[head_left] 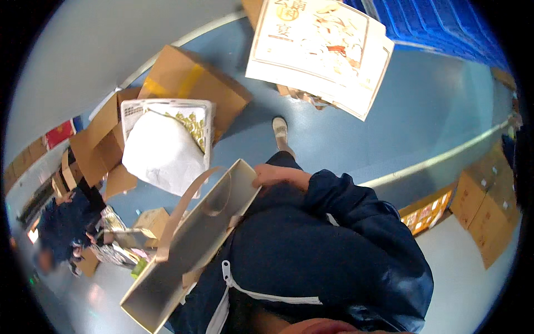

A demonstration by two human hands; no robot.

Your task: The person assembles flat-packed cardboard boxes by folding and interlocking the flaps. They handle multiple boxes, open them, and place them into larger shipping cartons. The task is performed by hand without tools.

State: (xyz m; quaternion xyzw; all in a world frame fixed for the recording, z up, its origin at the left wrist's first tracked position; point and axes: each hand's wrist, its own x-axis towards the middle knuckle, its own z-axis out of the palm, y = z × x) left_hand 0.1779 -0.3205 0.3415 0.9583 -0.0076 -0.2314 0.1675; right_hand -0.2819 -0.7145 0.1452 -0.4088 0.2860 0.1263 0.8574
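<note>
1. Head view: your right hand (282, 177) grasps the rim at the far end of the open bag (192, 250), its fingers against the corner.
2. Your left hand is out of sight, so you cannot tell its grip from here.
3. You have the bag in front of you, left of your jacket (289, 239), slanting from near left to far right. Its mouth faces up, showing a grey inside and cream edges.
4. One tan handle (177, 222) arches over the bag's left side.
5. Farther left of you is a white basket (127, 114) with a white sheet (161, 147) and green-gold pieces (194, 128) in it; a taped carton (225, 97) is just behind.
6. Far ahead you have cream printed packaging (317, 55), with blue crates (439, 25) to its right.
7. At far left, a co-worker (67, 222) in dark clothes bends among boxes. More cartons (484, 222) stand on your right.
</note>
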